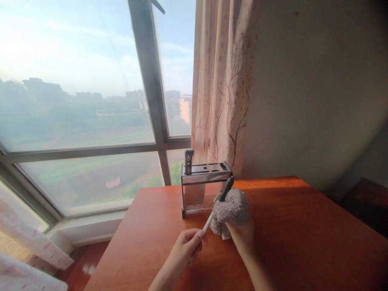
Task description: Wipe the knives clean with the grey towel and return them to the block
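Observation:
My left hand (191, 243) is closed, with thumb and fingers pinching the lower end of a black-handled tool (207, 223). Its metal shaft is narrow and pale; I cannot tell whether it is a knife or a sharpening steel. The black handle slants up to the right, its top end in front of the knife block (207, 178). Bunched grey fluffy cloth (233, 208) covers the middle of the tool. Under and behind that cloth is my right hand (242, 232), closed on it with the fingers mostly hidden. One knife (188, 161) stands in the block, its dark riveted handle upright.
Both hands are above a reddish-brown wooden table (287, 226). A large window (75, 113) lies beyond its left side, with a patterned curtain (222, 81) behind the block. At the right is a plain wall (309, 89). More curtain fabric (27, 262) hangs at lower left.

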A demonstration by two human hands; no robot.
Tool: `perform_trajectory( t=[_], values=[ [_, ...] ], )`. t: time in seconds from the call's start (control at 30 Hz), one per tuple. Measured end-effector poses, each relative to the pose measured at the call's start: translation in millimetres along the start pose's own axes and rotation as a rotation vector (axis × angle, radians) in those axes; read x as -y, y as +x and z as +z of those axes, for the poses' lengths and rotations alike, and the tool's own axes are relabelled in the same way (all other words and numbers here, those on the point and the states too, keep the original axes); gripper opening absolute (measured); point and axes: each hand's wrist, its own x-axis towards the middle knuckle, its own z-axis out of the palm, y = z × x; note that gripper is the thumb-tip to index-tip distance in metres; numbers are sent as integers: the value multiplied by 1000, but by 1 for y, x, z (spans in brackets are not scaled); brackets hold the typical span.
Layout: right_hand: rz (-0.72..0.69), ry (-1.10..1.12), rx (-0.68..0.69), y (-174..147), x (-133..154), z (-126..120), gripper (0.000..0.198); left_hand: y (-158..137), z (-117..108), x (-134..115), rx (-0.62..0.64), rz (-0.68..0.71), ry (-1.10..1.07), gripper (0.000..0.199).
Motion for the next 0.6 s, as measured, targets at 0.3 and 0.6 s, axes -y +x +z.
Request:
perform_trajectory(
  t=[0.3,0.6],
  values=[
    [508,572,191,-3,0,0,35,0,-2,-2,48,64,71,54],
    [424,580,252,0,-11,-6,30,-12,5,-11,80,68,57,53]
  ],
)
